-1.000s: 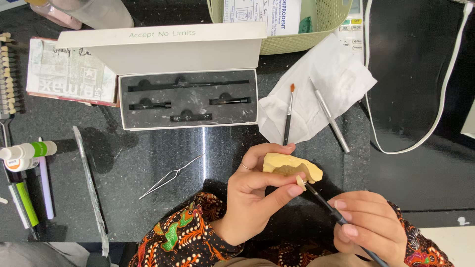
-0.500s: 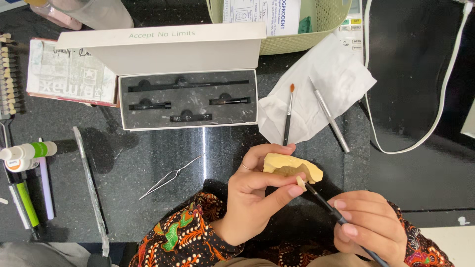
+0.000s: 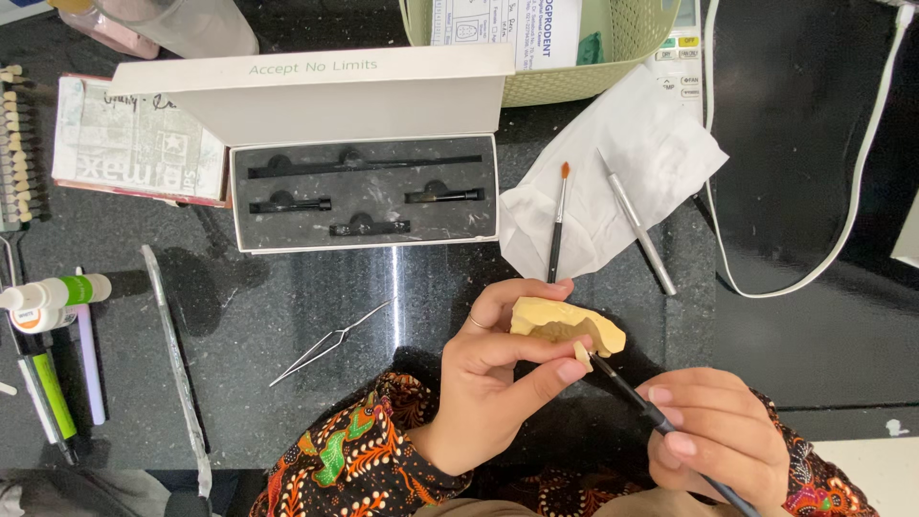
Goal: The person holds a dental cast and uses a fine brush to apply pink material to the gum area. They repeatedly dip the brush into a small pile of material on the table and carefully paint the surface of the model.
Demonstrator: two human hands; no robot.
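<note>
The left hand [image 3: 498, 369] is curled around a pale yellow plaster dental cast [image 3: 565, 324], thumb and fingers pinching it just above the counter [image 3: 804, 354]. The cast looks chalky and matte, a lumpy horseshoe shape. The right hand [image 3: 713, 436] grips a slim black brush handle [image 3: 632, 394] like a pen, its tip touching a small cream, tooth-shaped piece [image 3: 582, 354] at the cast's front edge; from here I can't quite tell whether that piece sits on the cast or on the brush tip. Both sleeves are a bright patterned fabric.

Just beyond the hands, on the glossy black stone counter, lies a crumpled white tissue [image 3: 622, 177] bearing two tools: one brush with an orange tip [image 3: 558, 222] and one metal instrument [image 3: 639, 233]. To the left rests one pair of thin steel tweezers [image 3: 330, 342]. Further back stands an open white box [image 3: 359, 144] with dark foam lining holding four black rod-like pieces. At the far left lie a long clear strip [image 3: 174, 369], a small white bottle [image 3: 53, 292] with a green band, and a few pens.
</note>
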